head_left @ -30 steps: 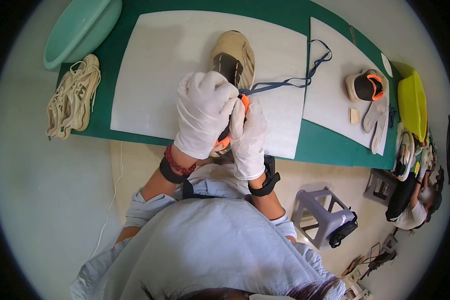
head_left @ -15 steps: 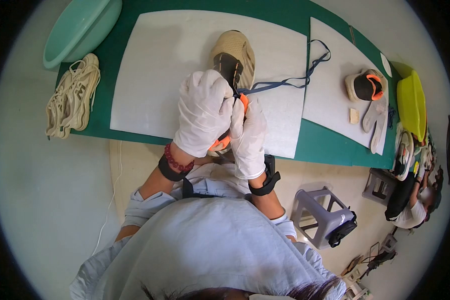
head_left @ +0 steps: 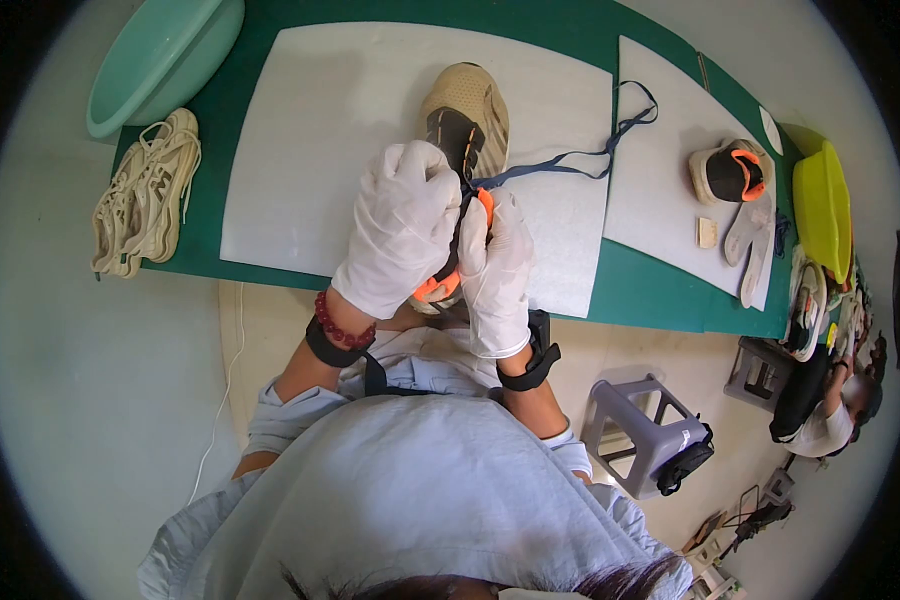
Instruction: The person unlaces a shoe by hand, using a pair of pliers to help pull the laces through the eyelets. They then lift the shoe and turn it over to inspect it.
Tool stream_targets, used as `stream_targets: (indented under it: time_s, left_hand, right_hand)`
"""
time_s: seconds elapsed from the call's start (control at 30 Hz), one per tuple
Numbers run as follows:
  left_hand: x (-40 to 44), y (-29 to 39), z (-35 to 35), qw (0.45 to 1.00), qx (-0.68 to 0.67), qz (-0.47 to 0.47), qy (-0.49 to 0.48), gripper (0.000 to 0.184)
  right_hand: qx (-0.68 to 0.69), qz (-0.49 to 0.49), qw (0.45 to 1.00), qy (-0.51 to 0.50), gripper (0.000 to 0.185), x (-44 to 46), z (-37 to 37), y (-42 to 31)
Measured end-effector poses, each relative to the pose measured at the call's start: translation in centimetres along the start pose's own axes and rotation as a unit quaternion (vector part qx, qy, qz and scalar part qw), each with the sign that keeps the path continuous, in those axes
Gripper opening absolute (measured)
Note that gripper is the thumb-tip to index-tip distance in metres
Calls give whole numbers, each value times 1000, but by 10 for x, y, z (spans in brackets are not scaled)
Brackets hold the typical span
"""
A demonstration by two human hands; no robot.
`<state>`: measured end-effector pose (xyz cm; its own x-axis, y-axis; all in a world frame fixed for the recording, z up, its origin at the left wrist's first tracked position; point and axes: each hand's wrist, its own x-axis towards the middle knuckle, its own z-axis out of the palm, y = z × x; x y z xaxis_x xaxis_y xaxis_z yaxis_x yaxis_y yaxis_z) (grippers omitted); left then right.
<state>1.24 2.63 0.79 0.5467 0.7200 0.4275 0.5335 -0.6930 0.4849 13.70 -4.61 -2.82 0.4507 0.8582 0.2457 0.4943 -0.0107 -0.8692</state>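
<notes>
A beige sneaker [head_left: 467, 92] with a black tongue and orange lining lies toe-away on the white board [head_left: 310, 130]. My left hand [head_left: 400, 225], in a white glove, is over its left side, fingers curled closed at the navy shoelace [head_left: 560, 166] by the opening; the fingertips are partly hidden. Along the shoe's right side, my gloved right hand [head_left: 497, 270] grips the orange-edged collar, thumb toward the opening. From between the hands, the lace trails right across the board and onto the neighbouring one.
At left stand a pair of cream sneakers [head_left: 150, 195] and a green basin [head_left: 165, 65]. To the right are another sneaker [head_left: 727, 172], insoles [head_left: 748, 245], a small beige block [head_left: 707, 233] and a yellow basin [head_left: 823, 215]. A grey stool [head_left: 650, 430] and a person [head_left: 830, 415] are beyond.
My left hand has drawn slightly left and toward me, apart from the right thumb. The right hand stays on the shoe. The trailing lace has shifted a little.
</notes>
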Motion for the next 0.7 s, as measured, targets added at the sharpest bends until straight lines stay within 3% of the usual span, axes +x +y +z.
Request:
stream_targets:
  time_s: [0.7]
  left_hand:
    - [2,5,-15,1000,14,8,2,16]
  right_hand:
    - [-10,0,1000,-9,12,-1,-1,1]
